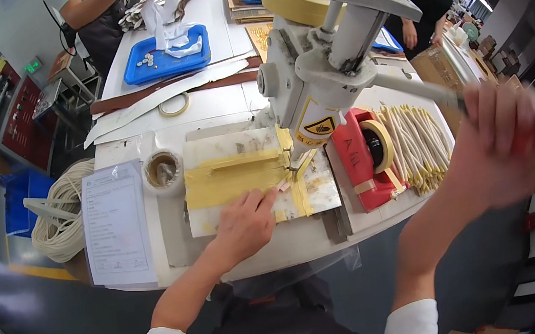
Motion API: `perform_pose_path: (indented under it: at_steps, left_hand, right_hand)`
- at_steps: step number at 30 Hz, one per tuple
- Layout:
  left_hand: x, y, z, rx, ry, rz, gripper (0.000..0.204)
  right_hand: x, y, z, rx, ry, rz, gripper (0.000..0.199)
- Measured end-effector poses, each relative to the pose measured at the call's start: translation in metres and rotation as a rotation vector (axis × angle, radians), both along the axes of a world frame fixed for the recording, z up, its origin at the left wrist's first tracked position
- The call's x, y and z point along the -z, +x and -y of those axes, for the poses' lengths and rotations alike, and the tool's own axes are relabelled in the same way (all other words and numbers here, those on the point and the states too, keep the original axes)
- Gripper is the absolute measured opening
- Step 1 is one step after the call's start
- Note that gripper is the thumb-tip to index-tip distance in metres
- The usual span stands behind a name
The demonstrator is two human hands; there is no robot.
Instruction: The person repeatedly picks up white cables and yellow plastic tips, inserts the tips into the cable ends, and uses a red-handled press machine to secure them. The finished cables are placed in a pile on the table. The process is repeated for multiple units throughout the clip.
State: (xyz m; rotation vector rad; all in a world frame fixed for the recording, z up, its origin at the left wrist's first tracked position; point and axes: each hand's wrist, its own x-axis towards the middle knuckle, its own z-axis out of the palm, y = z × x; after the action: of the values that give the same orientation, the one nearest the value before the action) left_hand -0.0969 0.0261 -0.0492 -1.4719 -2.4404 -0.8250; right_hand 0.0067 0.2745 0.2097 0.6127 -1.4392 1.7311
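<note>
A grey hand press (293,85) with a warning label stands at the middle of the table. Under its punch tip lies a white block (316,194), partly covered in yellow tape (228,180). My left hand (246,224) rests on the block's near edge, its thumb and forefinger pinching a small pale pinkish piece (283,184) at the punch tip. At the right, my right hand (502,130) is wrapped around the end of the press lever (417,88). It is smeared by motion, and a bit of red shows between its fingers.
Right of the press are a red tape dispenser (359,174) and a bundle of pale cords (415,146). At left lie a tape roll (163,170), a printed sheet (115,229) and coiled cord (59,220). A blue tray (130,68) sits farther back, near two other people.
</note>
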Motion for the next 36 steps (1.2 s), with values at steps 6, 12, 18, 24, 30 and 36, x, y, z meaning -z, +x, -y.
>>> perform_pose_path:
  at_steps: [6,12,18,24,30,36]
  left_hand:
    - [-0.004,0.0,-0.001,0.002,0.003,-0.023,0.043]
    - [0.003,-0.003,-0.002,-0.047,0.155,0.068,0.04]
    - [0.002,0.001,0.003,-0.234,0.296,0.165,0.041]
    - [0.008,0.003,-0.001,-0.253,0.402,0.227,0.037]
    - [0.009,0.0,-0.002,-0.238,0.408,0.259,0.026]
    - [0.008,0.0,0.003,-0.258,0.349,0.311,0.023]
  right_hand:
    - [0.127,0.04,0.034,0.377,0.031,-0.205,0.035]
    - [0.021,0.02,-0.003,0.113,0.003,0.003,0.032]
    - [-0.045,-0.054,-0.008,0.063,-0.069,0.082,0.05]
    - [0.04,-0.03,-0.013,1.005,0.623,0.216,0.032]
    - [0.189,-0.018,0.013,0.715,0.963,0.745,0.033]
    - [0.235,-0.047,0.014,0.626,1.124,0.727,0.03]
